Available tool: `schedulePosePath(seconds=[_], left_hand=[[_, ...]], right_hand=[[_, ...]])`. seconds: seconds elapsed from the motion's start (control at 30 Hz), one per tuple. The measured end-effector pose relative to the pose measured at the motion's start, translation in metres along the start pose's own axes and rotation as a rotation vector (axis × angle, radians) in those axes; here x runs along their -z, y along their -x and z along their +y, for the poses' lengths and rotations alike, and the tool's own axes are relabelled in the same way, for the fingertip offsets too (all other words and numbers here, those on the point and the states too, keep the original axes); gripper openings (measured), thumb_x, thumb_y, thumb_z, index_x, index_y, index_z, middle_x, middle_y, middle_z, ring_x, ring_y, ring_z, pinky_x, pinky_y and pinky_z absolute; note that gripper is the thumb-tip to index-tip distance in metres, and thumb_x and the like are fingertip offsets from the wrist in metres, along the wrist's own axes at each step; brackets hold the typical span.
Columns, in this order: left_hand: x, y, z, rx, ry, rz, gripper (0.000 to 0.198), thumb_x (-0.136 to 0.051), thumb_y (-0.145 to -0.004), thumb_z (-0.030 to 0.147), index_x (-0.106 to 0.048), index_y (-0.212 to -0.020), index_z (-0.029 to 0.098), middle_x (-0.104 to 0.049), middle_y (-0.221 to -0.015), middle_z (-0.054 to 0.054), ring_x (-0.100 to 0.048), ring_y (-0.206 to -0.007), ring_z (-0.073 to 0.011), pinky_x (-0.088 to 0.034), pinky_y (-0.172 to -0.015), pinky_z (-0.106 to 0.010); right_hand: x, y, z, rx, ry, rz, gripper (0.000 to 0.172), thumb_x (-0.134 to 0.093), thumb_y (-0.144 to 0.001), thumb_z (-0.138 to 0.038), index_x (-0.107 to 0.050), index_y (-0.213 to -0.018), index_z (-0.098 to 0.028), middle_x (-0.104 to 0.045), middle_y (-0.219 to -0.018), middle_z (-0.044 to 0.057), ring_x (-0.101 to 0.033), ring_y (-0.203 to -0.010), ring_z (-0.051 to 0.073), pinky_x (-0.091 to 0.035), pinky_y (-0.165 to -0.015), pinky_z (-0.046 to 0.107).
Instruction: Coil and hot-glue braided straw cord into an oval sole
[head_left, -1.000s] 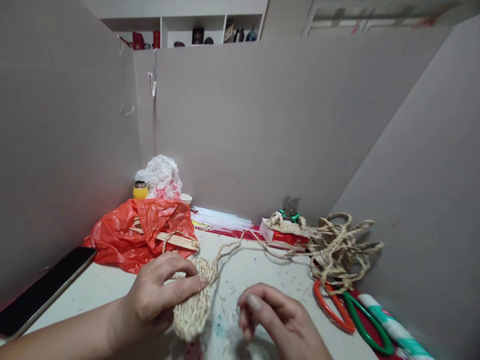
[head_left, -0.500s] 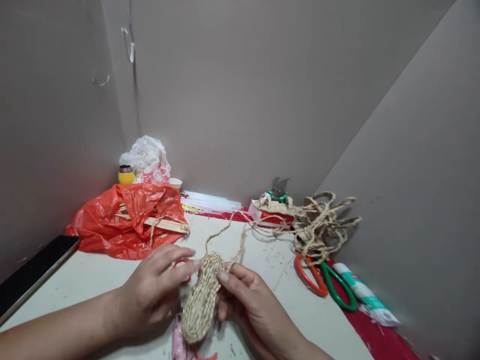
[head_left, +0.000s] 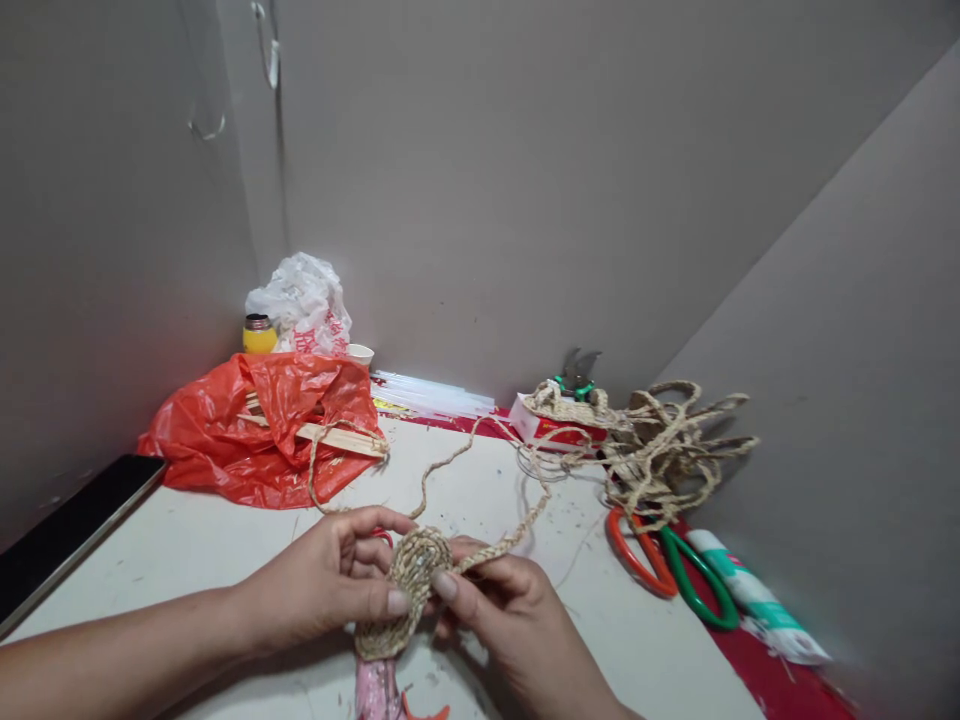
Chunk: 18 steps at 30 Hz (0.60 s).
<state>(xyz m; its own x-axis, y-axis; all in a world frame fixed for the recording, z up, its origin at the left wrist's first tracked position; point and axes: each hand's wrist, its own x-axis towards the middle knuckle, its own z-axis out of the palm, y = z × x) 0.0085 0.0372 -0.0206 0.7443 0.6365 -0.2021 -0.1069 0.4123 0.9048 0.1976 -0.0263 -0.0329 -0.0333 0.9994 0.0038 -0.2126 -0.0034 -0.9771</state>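
A small oval sole of coiled, braided straw [head_left: 420, 560] is held between both hands above the white table. My left hand [head_left: 337, 575] grips its left edge, thumb across the top face and fingers around the far side. At the right edge my right hand [head_left: 502, 600] pinches the sole, thumb on top. From that pinch a braided straw cord [head_left: 529, 515] runs up and right. Under the sole, a pink wrapped object [head_left: 377, 688] lies partly hidden, with an orange piece [head_left: 426, 708] beside it. A red ring-shaped handle [head_left: 382, 537] shows behind my left fingers.
A red plastic bag [head_left: 217, 450] with wooden strips stands at the back left, near a phone [head_left: 75, 530]. Tangled straw braid [head_left: 652, 450], orange-handled [head_left: 637, 560] and green-handled [head_left: 701, 590] scissors, and a white-green roll [head_left: 757, 595] lie right. Glue sticks [head_left: 442, 393] rest by the wall.
My left hand has gone from resting loosely beside the sole to gripping it with the thumb on top. The sole has tilted, and the cord now slants further right. The view has shifted slightly.
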Motion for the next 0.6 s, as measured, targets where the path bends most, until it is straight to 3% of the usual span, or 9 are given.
schedulePosePath(seconds=[0.2,0.37,0.43,0.53,0.6], left_hand=[[-0.001,0.001,0.007,-0.030,-0.008,0.052,0.042,-0.078,-0.074,0.027,-0.062,-0.111,0.016,-0.071,-0.094,-0.008,-0.068,-0.081,-0.0200,-0.048,-0.074,-0.031],[0.007,-0.005,0.016,-0.177,0.061,0.352,0.032,-0.074,-0.077,0.024,-0.064,-0.106,0.017,-0.070,-0.100,-0.008,-0.067,-0.089,-0.0188,-0.050,-0.083,-0.031],[0.016,-0.010,0.017,-0.229,0.039,0.474,0.026,-0.073,-0.079,0.026,-0.064,-0.102,0.018,-0.069,-0.096,-0.005,-0.066,-0.082,-0.0155,-0.050,-0.082,-0.030],[0.034,-0.016,0.017,-0.389,-0.202,0.606,0.033,-0.071,-0.079,0.029,-0.065,-0.110,0.020,-0.067,-0.091,-0.003,-0.063,-0.074,-0.0147,-0.051,-0.071,-0.027],[0.046,-0.017,0.017,-0.547,-0.416,0.667,0.031,-0.069,-0.080,0.029,-0.067,-0.110,0.021,-0.069,-0.099,-0.005,-0.064,-0.091,-0.0198,-0.051,-0.081,-0.030]], right_hand=[[0.002,-0.003,-0.002,-0.026,0.025,0.111,0.034,-0.082,-0.071,-0.045,-0.072,-0.071,-0.013,-0.069,-0.066,0.004,-0.059,-0.052,0.011,-0.049,-0.052,0.024],[0.007,-0.010,-0.008,-0.071,-0.096,0.298,0.039,-0.087,-0.063,-0.046,-0.067,-0.069,-0.012,-0.071,-0.060,0.005,-0.062,-0.046,0.012,-0.050,-0.047,0.021],[0.009,-0.012,-0.011,-0.090,-0.180,0.327,0.039,-0.089,-0.062,-0.043,-0.065,-0.068,-0.012,-0.071,-0.058,0.004,-0.061,-0.044,0.011,-0.049,-0.045,0.019],[0.009,-0.013,-0.014,-0.083,-0.247,0.321,0.038,-0.090,-0.061,-0.039,-0.064,-0.068,-0.012,-0.070,-0.058,0.001,-0.061,-0.045,0.009,-0.049,-0.045,0.016],[0.008,-0.014,-0.017,-0.069,-0.254,0.308,0.038,-0.090,-0.060,-0.038,-0.063,-0.070,-0.013,-0.068,-0.059,-0.001,-0.062,-0.049,0.009,-0.050,-0.045,0.015]])
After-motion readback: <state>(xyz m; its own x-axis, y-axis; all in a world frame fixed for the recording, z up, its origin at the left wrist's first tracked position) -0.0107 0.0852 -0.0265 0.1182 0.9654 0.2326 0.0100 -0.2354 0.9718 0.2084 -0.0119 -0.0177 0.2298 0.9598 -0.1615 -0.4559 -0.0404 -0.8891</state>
